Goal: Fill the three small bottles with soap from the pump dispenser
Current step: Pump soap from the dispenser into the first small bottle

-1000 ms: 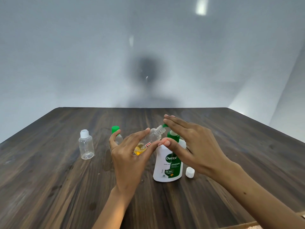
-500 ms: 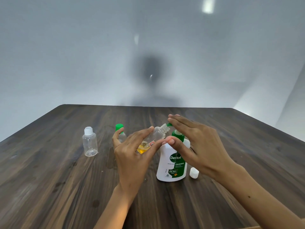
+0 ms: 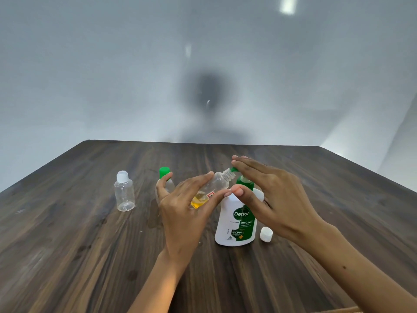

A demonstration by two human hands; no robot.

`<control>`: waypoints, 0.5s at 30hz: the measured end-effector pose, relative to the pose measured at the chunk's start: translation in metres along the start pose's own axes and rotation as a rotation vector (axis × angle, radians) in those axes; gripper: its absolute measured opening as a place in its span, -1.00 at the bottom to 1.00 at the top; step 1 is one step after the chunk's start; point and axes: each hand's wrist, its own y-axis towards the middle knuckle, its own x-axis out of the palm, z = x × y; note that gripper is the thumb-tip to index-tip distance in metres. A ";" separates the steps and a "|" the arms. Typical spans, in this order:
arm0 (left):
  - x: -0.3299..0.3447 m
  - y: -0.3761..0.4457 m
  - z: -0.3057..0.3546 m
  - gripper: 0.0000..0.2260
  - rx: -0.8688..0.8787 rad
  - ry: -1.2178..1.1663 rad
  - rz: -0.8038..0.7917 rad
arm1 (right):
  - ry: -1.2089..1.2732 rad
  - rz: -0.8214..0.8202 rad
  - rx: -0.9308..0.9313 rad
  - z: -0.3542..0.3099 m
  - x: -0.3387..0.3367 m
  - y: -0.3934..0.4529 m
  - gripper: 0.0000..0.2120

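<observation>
Soap (image 3: 199, 202) shows as a small amber pool in the low end of the uncapped clear bottle (image 3: 214, 186), which your left hand (image 3: 187, 213) pinches between thumb and fingers, tilted, neck up toward 1 o'clock and touching the green spout of the Dettol pump dispenser (image 3: 237, 222). Against a second ago the pose is unchanged: same tilt, same neck-to-spout contact, pool no visibly larger. Judgement: you are mid-pump, with little delivered over this interval. Your right hand (image 3: 277, 199) lies with straight fingers flat across the pump head, thumb at the collar, pressing rather than grasping.

Containers: dispenser upright at table centre; fill level unreadable through the white body. White-capped bottle (image 3: 124, 194) at 9 o'clock of it, well apart, looks empty. Green-capped bottle (image 3: 165, 184) stands just behind your left hand; contents hidden. Loose white cap (image 3: 266, 234) at 4 o'clock, just beside the dispenser base. Estimate: first bottle barely begun.
</observation>
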 end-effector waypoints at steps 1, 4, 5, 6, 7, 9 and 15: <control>0.000 0.000 0.000 -0.64 0.001 -0.001 0.000 | 0.019 0.003 0.006 0.000 -0.002 0.001 -0.19; 0.001 0.001 0.000 -0.64 -0.008 -0.002 -0.002 | 0.012 0.010 0.012 0.000 -0.002 0.001 -0.19; 0.001 0.000 0.000 -0.64 -0.013 -0.001 -0.005 | -0.002 0.007 0.013 -0.001 0.000 0.000 -0.20; 0.001 0.000 0.000 -0.64 -0.015 0.001 -0.008 | -0.017 0.003 0.013 -0.002 0.002 -0.001 -0.20; 0.001 0.000 -0.001 -0.65 -0.014 0.005 -0.013 | -0.023 -0.002 0.012 -0.002 0.003 -0.001 -0.21; 0.001 -0.002 -0.002 -0.65 -0.013 0.009 -0.017 | -0.013 -0.006 0.015 -0.003 0.004 -0.003 -0.21; 0.002 -0.002 -0.002 -0.65 -0.020 0.008 -0.016 | 0.000 0.007 0.024 -0.004 0.000 -0.002 -0.18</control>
